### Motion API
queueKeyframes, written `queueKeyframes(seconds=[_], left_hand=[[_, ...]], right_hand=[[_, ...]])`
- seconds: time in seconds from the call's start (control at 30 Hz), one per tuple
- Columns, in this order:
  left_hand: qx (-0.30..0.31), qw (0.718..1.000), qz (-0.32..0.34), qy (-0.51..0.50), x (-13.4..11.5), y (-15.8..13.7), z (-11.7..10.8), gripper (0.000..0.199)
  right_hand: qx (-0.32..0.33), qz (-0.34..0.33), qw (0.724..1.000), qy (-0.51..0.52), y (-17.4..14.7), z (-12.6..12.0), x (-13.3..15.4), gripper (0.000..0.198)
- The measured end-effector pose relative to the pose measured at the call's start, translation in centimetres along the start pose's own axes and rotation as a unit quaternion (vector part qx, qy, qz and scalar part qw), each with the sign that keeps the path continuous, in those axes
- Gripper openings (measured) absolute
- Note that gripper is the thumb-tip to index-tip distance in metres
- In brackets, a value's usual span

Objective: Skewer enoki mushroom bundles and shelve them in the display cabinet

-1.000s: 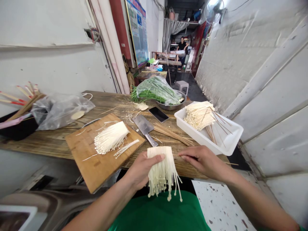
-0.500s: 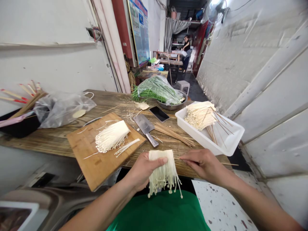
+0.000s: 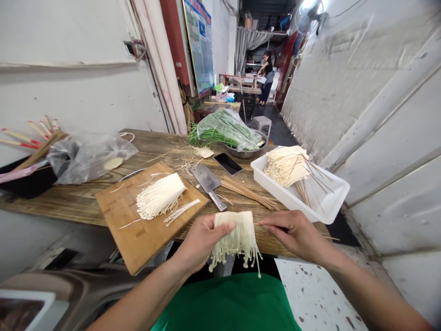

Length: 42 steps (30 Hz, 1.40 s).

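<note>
A flat bunch of enoki mushrooms [image 3: 241, 234] hangs from my left hand [image 3: 203, 239], caps downward, pinched between thumb and fingers near its cut edge. My right hand [image 3: 292, 232] is closed on a thin bamboo skewer [image 3: 331, 238]. The skewer's near part shows at the bunch's right side; whatever lies inside the mushrooms is hidden. To the left, a larger enoki clump [image 3: 160, 196] rests on a wooden cutting board [image 3: 126, 234], beside a small loose strip. A cleaver [image 3: 208, 181] and a pile of bamboo skewers [image 3: 248, 192] lie just beyond my hands.
At the right, a white tray [image 3: 330, 202] holds skewered enoki. A phone [image 3: 228, 163] and a metal bowl [image 3: 248, 152] with bagged green stalks [image 3: 227, 131] stand farther back. A plastic bag [image 3: 93, 154] and black container [image 3: 31, 181] sit left. A person [image 3: 266, 78] stands far behind.
The enoki bunch has risen slightly and spread wider to the right, along with my right hand's small upward shift. In the background, the person has straightened up somewhat.
</note>
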State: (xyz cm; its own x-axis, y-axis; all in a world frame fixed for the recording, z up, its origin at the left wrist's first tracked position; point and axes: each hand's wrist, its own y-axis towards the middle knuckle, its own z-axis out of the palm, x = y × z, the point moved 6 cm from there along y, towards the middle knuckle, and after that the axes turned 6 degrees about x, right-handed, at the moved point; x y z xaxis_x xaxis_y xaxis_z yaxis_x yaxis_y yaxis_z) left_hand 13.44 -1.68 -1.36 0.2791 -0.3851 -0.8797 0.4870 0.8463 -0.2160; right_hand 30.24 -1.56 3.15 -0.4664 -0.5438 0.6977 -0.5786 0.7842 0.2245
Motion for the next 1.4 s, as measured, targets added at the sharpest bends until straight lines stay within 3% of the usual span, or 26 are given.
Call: queueKeyframes(seconds=[0.47,0.9,1.4], left_hand=[[0.015,0.999,-0.001,0.041,0.5,-0.2,-0.1,0.028],[0.012,1.000,-0.003,0.005,0.6,0.2,0.7,0.030],[0.021,0.997,0.042,0.060,-0.7,-0.2,-0.4,0.032]], right_hand=[[0.039,-0.012,0.999,0.008,0.3,0.3,0.0,0.025],[0.014,-0.028,0.999,0.030,0.8,0.3,0.6,0.024],[0.020,-0.017,0.999,0.045,1.0,-0.1,0.5,0.024]])
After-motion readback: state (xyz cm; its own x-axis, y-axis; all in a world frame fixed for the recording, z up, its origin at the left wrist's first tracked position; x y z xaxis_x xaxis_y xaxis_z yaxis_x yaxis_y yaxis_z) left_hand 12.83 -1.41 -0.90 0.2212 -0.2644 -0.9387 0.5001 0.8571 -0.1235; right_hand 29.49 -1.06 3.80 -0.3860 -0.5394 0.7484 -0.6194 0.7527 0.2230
